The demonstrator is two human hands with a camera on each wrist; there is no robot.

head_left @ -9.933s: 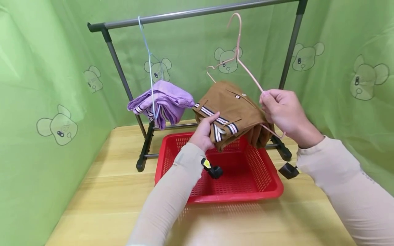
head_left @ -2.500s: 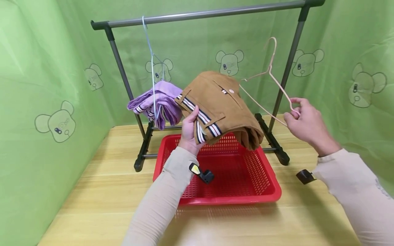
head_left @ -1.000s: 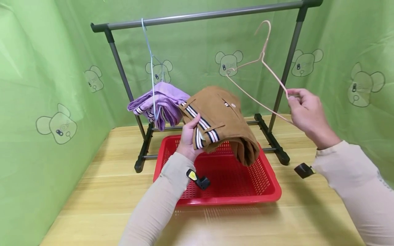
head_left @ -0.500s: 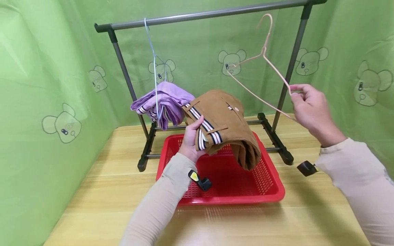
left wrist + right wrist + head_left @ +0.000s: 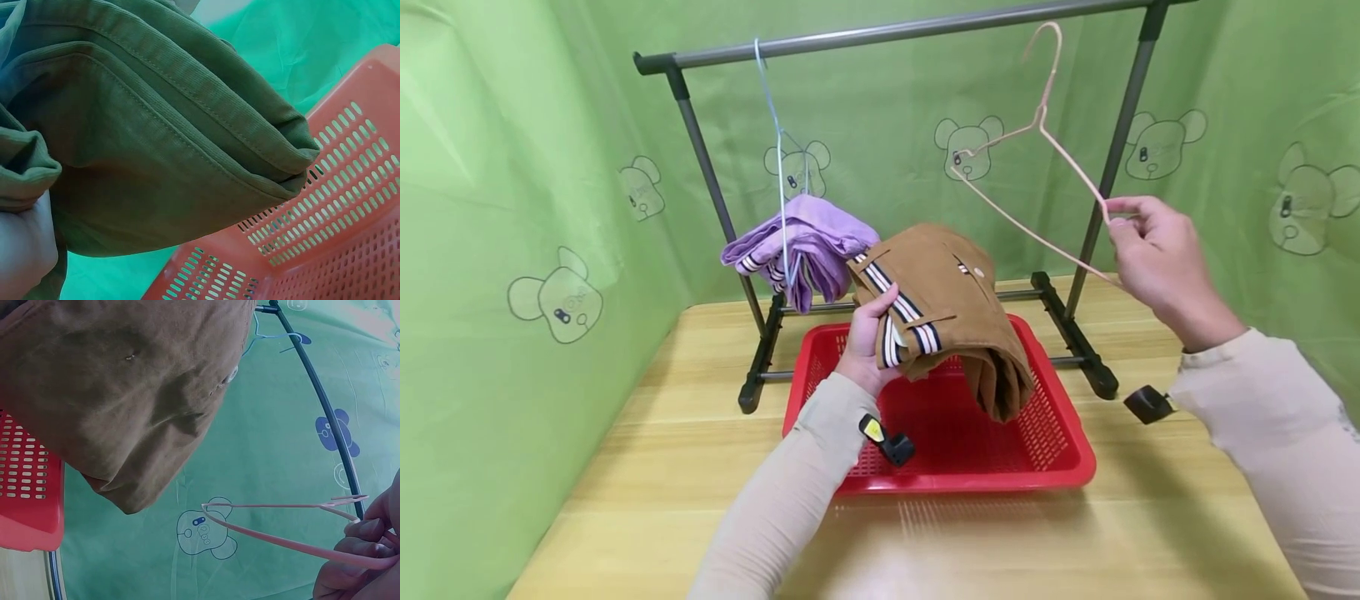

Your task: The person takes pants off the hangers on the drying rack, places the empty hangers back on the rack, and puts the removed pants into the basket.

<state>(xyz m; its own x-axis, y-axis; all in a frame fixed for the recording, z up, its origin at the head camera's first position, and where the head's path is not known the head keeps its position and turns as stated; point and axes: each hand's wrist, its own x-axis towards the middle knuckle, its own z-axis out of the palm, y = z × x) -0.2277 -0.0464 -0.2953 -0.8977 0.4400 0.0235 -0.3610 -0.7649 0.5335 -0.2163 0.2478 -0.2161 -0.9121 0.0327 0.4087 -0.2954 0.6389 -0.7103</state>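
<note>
Brown trousers [image 5: 936, 287] are gripped by the left hand [image 5: 867, 337] above the red basket [image 5: 970, 482] | pink hanger [image 5: 1042, 115] is pinched by the right hand [image 5: 1165, 265], held apart from the trousers

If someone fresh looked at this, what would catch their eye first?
Probably the brown folded garment, held by the left hand above the red basket. Next, the bare pink hanger in the right hand, and the purple garment hung from the rack at the left.
</note>
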